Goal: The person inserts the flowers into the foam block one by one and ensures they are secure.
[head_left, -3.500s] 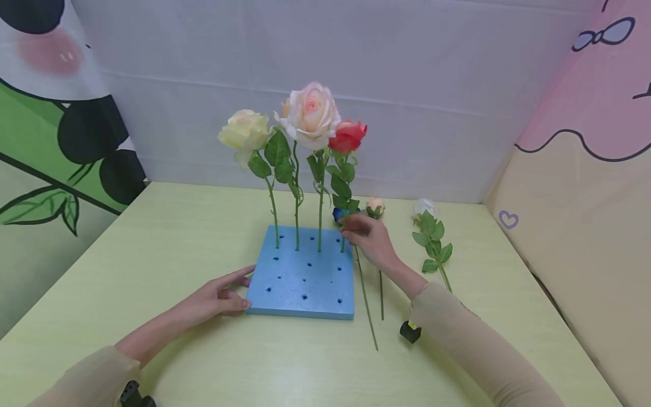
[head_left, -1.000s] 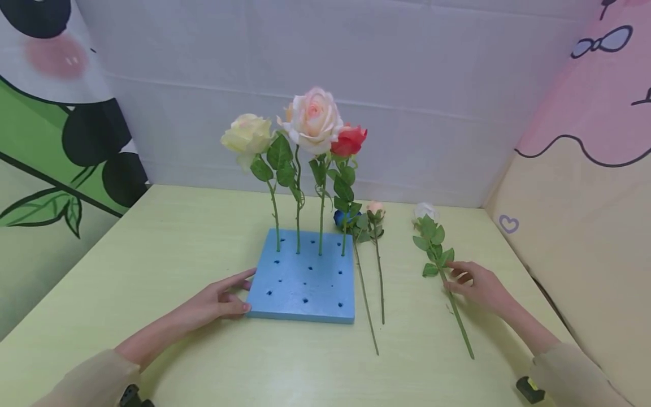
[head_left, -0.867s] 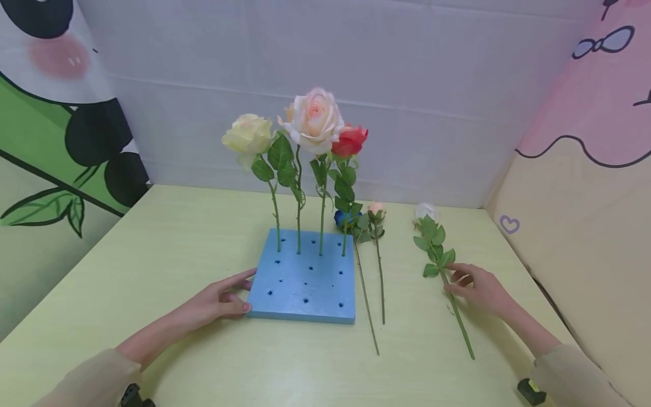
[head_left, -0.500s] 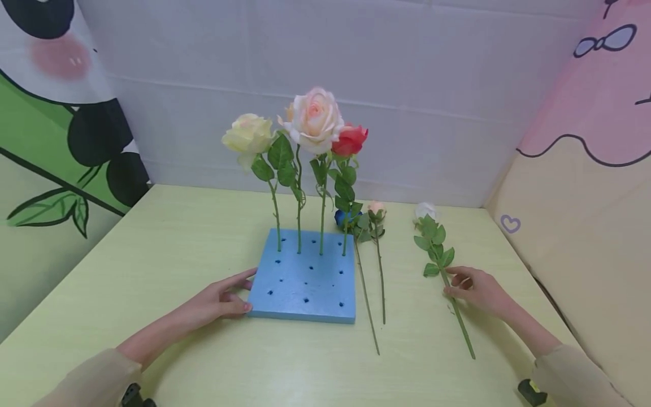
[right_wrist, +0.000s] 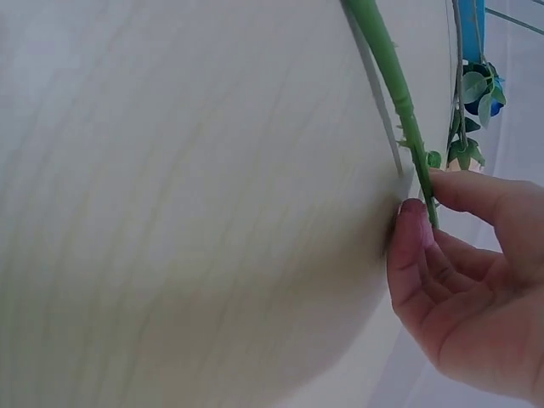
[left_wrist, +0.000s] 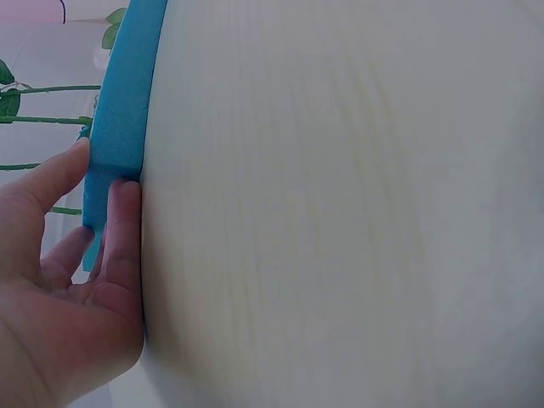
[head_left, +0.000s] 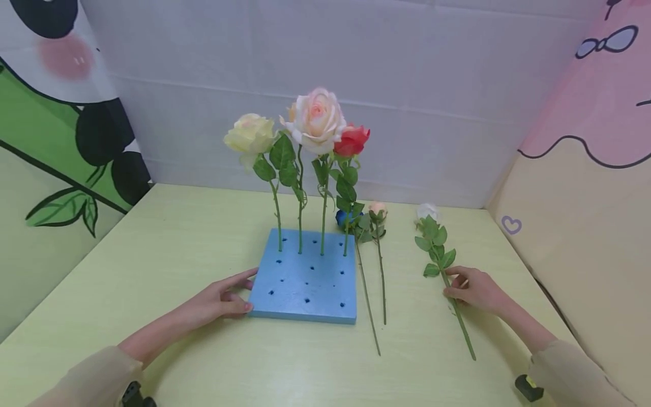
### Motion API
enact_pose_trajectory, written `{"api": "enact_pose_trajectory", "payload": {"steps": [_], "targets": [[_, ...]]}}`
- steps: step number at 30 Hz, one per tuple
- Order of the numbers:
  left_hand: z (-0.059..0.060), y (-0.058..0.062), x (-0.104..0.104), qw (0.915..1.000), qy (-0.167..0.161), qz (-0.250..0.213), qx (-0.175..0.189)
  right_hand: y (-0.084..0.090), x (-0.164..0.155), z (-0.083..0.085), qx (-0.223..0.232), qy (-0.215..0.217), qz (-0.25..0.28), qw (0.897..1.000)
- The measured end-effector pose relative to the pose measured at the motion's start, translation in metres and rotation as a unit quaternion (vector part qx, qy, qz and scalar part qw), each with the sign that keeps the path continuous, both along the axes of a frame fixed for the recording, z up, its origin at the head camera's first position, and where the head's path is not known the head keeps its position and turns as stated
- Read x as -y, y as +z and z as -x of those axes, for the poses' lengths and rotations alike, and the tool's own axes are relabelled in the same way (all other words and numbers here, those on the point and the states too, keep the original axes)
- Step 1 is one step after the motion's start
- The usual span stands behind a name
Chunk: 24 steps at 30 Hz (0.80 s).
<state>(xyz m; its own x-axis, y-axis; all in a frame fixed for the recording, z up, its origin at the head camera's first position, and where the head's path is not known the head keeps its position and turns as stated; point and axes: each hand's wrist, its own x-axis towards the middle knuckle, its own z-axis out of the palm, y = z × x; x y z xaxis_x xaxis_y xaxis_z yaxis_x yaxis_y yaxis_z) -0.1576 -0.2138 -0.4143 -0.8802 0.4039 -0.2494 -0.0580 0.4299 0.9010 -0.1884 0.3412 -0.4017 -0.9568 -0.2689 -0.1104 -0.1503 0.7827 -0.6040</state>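
Observation:
A light-blue board (head_left: 290,291) with rows of holes lies on the table. Upright in its back row stand a pale yellow rose (head_left: 250,134), a large pale pink rose (head_left: 318,120), a red rose (head_left: 351,141) and one whose bloom is mostly hidden. My left hand (head_left: 222,299) rests its thumb and fingers against the board's left edge and front left corner. At the right, a white rose (head_left: 429,212) lies with its leafy stem towards me. My right hand (head_left: 475,288) pinches that green stem (right_wrist: 399,102) between thumb and fingertips, just below the leaves.
Between the board and the white rose lie a blue rose (head_left: 344,218) and a peach rose (head_left: 378,208), their thin stems pointing towards me. A pale cloth wall (head_left: 437,113) closes off the table's back, and a painted panel (head_left: 585,226) stands along the right.
My right hand has left the red rose's stem at the board and moved right to the white rose's stem. Over the last second it stays there. My left hand keeps its place.

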Motion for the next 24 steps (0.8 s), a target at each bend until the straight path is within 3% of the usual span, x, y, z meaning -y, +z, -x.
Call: {"api": "enact_pose_trajectory", "payload": {"steps": [14, 24], "targets": [[0.000, 0.000, 0.001, 0.9999, -0.007, -0.011, -0.002, 0.010, 0.003, 0.002, 0.039, -0.026, 0.040, 0.998], [-0.001, 0.001, 0.000, 1.0000, 0.002, -0.003, 0.002, 0.019, 0.004, 0.006, 0.038, -0.041, 0.039, 0.998]]}}
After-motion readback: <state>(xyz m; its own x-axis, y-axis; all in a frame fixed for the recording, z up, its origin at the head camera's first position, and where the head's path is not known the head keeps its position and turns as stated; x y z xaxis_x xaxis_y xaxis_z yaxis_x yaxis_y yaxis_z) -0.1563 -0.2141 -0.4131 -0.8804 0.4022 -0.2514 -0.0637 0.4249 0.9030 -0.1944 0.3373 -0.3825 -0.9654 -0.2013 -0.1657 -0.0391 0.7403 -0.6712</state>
